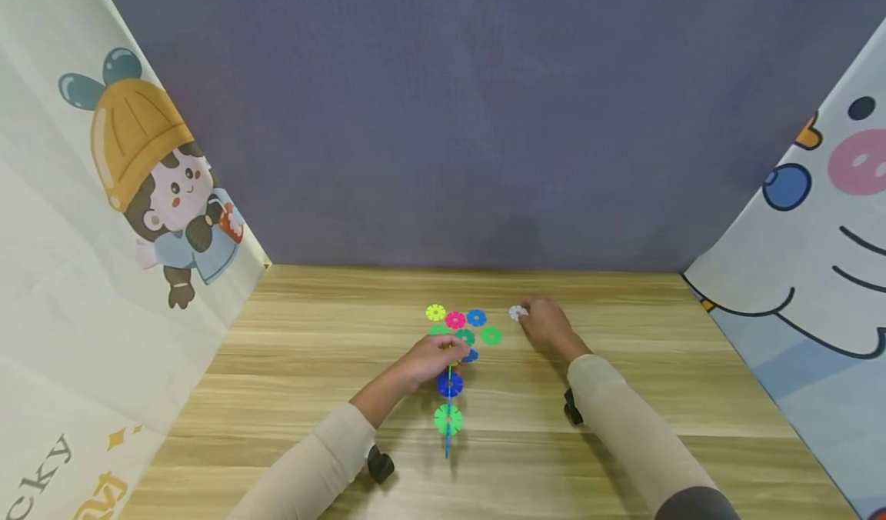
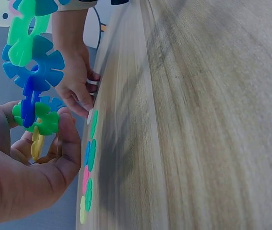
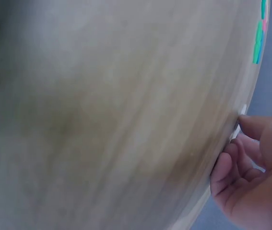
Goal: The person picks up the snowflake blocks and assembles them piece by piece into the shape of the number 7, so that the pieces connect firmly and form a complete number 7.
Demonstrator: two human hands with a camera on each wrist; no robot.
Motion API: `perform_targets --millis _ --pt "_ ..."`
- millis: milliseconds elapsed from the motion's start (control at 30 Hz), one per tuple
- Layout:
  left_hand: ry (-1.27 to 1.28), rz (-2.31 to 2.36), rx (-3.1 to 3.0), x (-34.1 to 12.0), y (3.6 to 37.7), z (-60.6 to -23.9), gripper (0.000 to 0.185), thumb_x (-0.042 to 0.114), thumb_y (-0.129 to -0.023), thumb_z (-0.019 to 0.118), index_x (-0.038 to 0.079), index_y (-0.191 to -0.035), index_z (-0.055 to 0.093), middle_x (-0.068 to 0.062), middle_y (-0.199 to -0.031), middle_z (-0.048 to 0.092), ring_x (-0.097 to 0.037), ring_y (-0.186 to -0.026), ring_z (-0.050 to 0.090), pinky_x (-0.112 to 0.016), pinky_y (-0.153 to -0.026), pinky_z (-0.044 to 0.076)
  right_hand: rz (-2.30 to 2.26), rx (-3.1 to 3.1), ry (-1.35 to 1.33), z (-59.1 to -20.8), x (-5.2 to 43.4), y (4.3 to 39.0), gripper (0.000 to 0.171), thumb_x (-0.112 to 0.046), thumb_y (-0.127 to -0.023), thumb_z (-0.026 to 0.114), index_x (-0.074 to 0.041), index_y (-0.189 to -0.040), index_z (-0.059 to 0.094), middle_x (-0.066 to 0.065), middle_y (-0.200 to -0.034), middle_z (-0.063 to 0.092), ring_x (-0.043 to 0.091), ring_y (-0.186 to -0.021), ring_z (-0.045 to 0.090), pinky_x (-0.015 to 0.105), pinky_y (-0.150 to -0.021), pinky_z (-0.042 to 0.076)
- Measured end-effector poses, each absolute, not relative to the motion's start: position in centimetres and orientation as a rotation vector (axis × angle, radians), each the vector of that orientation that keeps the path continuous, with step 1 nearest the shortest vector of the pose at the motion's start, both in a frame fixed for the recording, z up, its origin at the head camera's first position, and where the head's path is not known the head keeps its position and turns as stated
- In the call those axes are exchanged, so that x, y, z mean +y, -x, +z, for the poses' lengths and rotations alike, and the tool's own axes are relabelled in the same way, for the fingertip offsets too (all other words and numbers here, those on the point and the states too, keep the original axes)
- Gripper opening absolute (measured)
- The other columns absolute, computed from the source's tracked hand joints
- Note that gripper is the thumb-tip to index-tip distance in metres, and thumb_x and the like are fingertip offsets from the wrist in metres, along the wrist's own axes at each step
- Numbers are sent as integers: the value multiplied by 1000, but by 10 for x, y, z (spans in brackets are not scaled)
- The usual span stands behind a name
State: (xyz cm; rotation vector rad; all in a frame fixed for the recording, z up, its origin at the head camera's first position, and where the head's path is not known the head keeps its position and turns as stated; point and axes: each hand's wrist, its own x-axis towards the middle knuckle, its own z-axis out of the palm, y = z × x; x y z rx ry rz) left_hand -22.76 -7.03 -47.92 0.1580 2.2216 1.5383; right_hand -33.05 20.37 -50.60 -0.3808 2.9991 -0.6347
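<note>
L hand [image 1: 434, 355] is gripping chain of plastic snowflake discs [image 1: 448, 401]. R hand [image 1: 543, 321], fingers curling, is pinching white plastic disc [image 1: 516, 313] on wooden table [image 1: 311, 381], right of loose discs [image 1: 462, 325]. Risk: thin disc slipping, chain sagging apart.

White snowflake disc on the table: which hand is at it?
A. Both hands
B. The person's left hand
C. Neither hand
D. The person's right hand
D. The right hand has its fingertips at the white disc, while the left hand holds the joined chain of discs.
</note>
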Motion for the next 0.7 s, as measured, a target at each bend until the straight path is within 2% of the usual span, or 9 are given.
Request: perform_targets --millis 233,467,567,700 --pt "-161 1539 2220 -70 228 -480 34 38 -101 62 13 -124 70 -12 -111 74 -14 -84 69 -28 -80 53 -617 2994 342 -507 203 333 35 -21 -99 62 0 -127 65 20 -119 72 35 -101 67 53 -90 55" --pt "-156 1546 2216 -70 227 -478 34 38 -102 61 13 -123 70 -13 -109 73 -14 -84 68 -28 -78 53 -634 3003 275 -505 203 333 37 -22 -97 66 1 -124 62 18 -114 70 33 -100 67 50 -87 55" --pt "-155 1542 2213 -70 227 -478 33 38 -102 60 13 -123 70 -13 -111 73 -15 -85 68 -27 -77 53 -667 3007 232 -504 205 331 35 -23 -94 70 1 -118 60 16 -106 67 28 -92 64 45 -81 54" --pt "-160 1542 2216 -71 227 -476 34 37 -102 60 13 -124 69 -12 -113 72 -15 -85 68 -27 -76 53 -731 3019 262 -505 209 327 23 -21 -94 67 -2 -104 57 11 -90 62 23 -77 56 37 -68 48"
